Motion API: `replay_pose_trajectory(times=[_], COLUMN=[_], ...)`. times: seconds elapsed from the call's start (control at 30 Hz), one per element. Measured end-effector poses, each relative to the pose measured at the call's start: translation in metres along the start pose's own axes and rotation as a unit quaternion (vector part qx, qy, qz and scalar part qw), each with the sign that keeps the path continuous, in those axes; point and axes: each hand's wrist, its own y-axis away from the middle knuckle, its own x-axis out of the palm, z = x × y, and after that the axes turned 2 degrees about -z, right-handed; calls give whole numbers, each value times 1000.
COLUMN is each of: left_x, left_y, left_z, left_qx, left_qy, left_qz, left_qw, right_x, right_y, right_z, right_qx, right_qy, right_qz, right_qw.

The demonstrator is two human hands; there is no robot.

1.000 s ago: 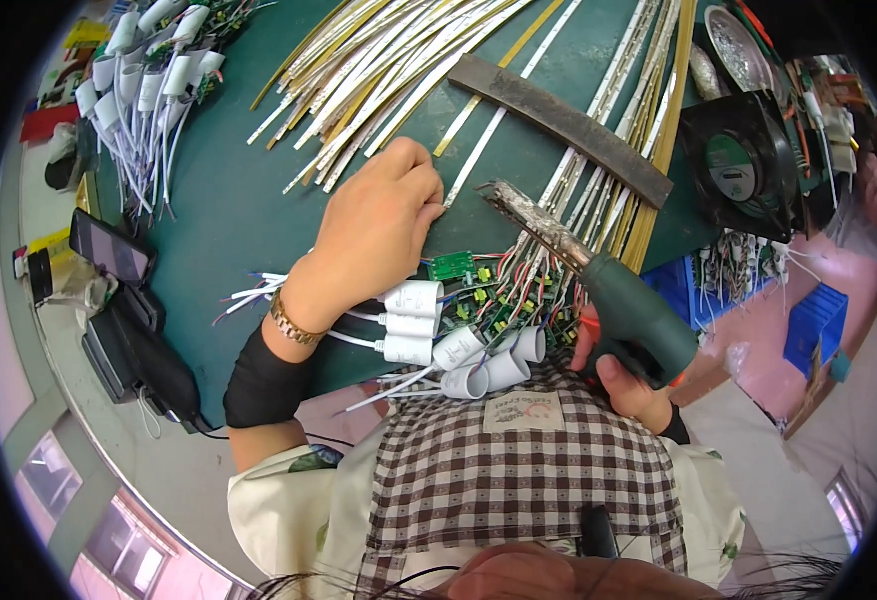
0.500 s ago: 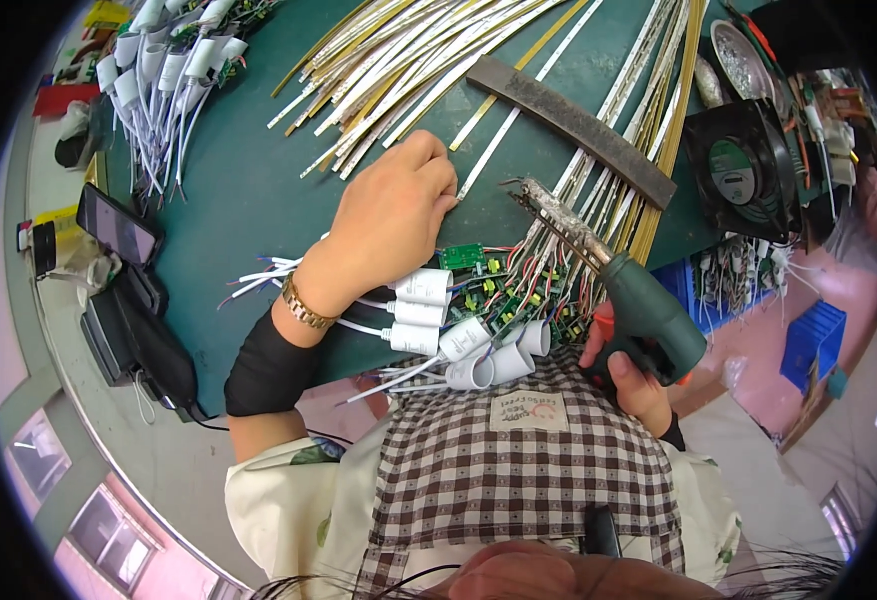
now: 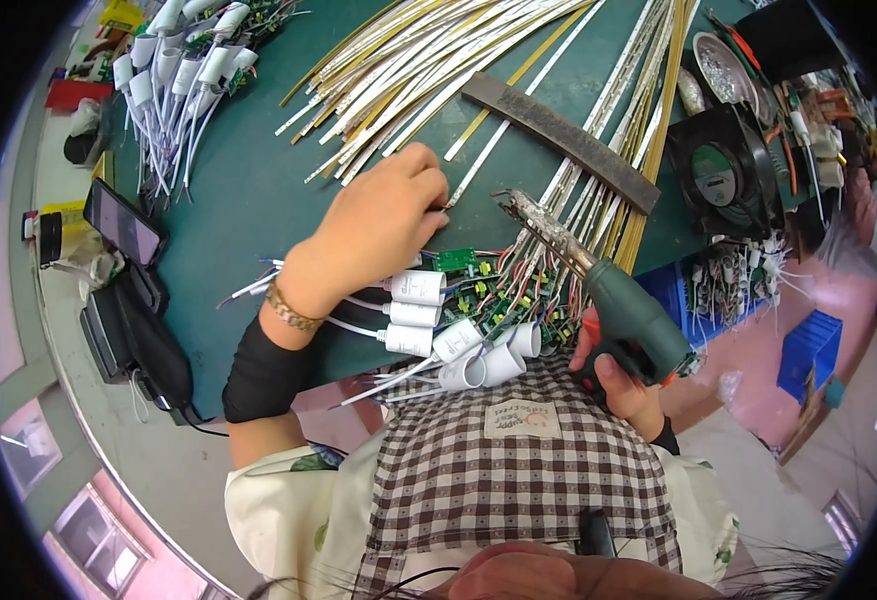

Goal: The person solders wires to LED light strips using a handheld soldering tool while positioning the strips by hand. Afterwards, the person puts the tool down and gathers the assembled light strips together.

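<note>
My right hand (image 3: 613, 370) is closed around the handle of a dark green soldering gun (image 3: 638, 318), whose worn metal tip points up and to the left, above the strips. My left hand (image 3: 383, 215) is curled, fingertips together at the near end of a narrow white LED strip (image 3: 478, 172). What those fingers pinch, if anything, is hidden. Just below this hand lie small green circuit boards (image 3: 455, 260) with coloured wires. White plastic caps (image 3: 418, 287) with white leads lie beside the boards, near the table's front edge.
A dark metal bar (image 3: 563, 145) lies across several strips. More strips (image 3: 388, 90) are heaped at the far side. A black fan (image 3: 723, 170) stands to the right, a phone (image 3: 123, 225) to the left. Bundled white caps (image 3: 183, 75) lie far left. A blue bin (image 3: 808, 350) is lower right.
The whole view has shifted slightly. Both hands and the soldering gun keep nearly the same places relative to the strips and boards.
</note>
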Motion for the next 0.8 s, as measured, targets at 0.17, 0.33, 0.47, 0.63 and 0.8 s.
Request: replay_pose_trajectory(times=[0.17, 0.33, 0.47, 0.63, 0.8], left_x=[-15, 7, 25, 32, 39], left_y=[7, 13, 13, 12, 23], left_z=[2, 0, -24, -43, -64], left_qx=[-110, -121, -24, -52, -72], left_qy=[12, -8, -37, 3, -4], left_qz=[50, -5, -46, 10, 46], left_qw=[993, 993, 998, 999, 996], right_x=[-4, -5, -9, -13, -20], right_y=[4, 7, 13, 13, 17], right_z=[2, -8, -11, -21, -25], right_qx=[1, -15, 24, -60, -84], right_qy=[-14, -26, -27, -40, -45], right_qz=[-22, -41, -59, -76, -86], right_qw=[1000, 999, 998, 994, 992])
